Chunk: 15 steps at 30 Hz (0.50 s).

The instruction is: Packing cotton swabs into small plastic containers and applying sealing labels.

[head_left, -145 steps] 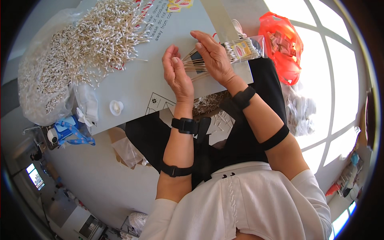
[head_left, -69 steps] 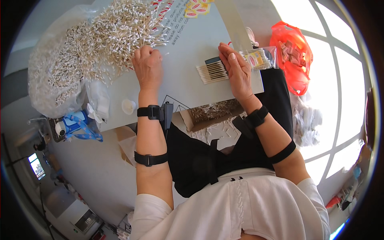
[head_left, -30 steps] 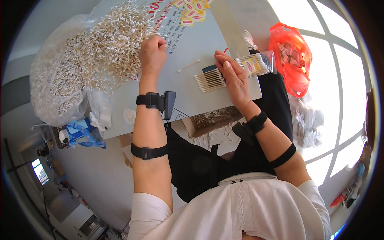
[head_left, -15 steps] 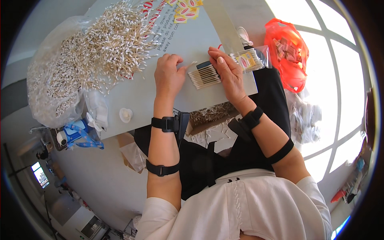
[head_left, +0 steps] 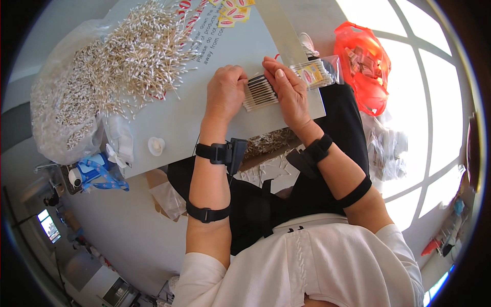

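A row of cotton swabs (head_left: 261,95) lies side by side on the grey table, over a dark strip that shows between the sticks. At the row's left end my left hand (head_left: 225,94) is closed in a pinch on a cotton swab, mostly hidden by the fingers. My right hand (head_left: 290,95) rests on edge against the row's right end, fingers stretched out and held together, gripping nothing. Just beyond it, at the table's right edge, lies a clear bag of cotton swabs (head_left: 323,77) with a yellow label card (head_left: 310,74).
A big heap of loose cotton swabs (head_left: 138,56) spills from a clear plastic bag (head_left: 43,117) at the left. Several yellow cards (head_left: 236,13) lie at the far edge. A small white cup (head_left: 156,147) stands near the front edge. An orange-red bag (head_left: 376,97) sits right of the table.
My left hand has moved right and closed in on the row's left end with the cotton swab it was holding. The right hand has stayed in nearly the same place.
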### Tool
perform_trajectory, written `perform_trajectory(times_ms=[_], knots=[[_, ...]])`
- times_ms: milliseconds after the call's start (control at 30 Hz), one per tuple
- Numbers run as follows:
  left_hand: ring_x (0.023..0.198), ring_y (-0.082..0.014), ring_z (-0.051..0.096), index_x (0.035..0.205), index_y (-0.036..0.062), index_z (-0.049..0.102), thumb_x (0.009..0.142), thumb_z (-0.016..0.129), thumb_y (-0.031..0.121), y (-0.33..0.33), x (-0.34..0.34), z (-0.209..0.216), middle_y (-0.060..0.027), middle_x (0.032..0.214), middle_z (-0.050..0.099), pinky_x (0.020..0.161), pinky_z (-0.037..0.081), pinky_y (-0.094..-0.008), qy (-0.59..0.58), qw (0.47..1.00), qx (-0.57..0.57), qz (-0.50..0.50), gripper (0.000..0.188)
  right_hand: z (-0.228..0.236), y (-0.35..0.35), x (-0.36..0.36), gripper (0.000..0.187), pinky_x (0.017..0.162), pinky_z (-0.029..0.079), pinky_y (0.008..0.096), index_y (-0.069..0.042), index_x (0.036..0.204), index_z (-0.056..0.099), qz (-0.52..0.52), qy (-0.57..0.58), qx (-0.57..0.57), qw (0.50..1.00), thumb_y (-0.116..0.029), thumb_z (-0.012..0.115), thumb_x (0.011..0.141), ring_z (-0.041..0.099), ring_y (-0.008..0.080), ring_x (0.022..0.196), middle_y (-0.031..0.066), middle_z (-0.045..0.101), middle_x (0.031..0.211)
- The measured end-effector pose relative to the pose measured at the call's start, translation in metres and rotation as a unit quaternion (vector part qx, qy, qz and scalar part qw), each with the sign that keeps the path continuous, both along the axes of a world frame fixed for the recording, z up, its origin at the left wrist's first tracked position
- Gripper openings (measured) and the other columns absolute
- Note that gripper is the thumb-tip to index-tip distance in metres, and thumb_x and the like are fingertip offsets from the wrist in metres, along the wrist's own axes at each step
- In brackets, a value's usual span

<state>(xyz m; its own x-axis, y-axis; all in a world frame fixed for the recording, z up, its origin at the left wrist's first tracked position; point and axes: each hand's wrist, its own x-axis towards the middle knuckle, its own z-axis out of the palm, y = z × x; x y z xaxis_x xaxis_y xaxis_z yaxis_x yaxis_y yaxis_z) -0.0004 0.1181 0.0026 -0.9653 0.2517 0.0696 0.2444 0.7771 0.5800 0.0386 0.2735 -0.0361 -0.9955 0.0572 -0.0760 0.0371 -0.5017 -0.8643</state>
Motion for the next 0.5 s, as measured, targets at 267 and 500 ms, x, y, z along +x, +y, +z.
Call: perform_trajectory(times_ms=[267,500], knots=[[0.088,-0.0331,0.059,0.080,0.0025,0.062,0.079,0.065,0.001,-0.001,-0.006,-0.002,-0.0111,0.082,0.061,0.077,0.050,-0.0418,-0.013,0.999,-0.021,-0.020,0.003,0.000,-0.003,0.002,0.038,0.114,0.038,0.0333,0.007,0.131,0.054,-0.016,-0.007,0.000,1.000,-0.019,0.043,0.106,0.048,0.0214,0.132,0.0162,0.049,0.143],[0.126,-0.0242,0.050,0.136,-0.0032,0.049,0.103,0.048,0.028,0.002,0.031,-0.035,-0.0162,0.138,0.050,0.108,0.039,-0.0396,0.009,0.879,0.437,0.188,0.045,-0.002,-0.003,-0.002,0.036,0.110,0.038,0.0319,0.003,0.129,0.058,-0.043,0.045,0.125,0.990,-0.021,0.047,0.105,0.050,0.0206,0.128,0.0143,0.054,0.139]])
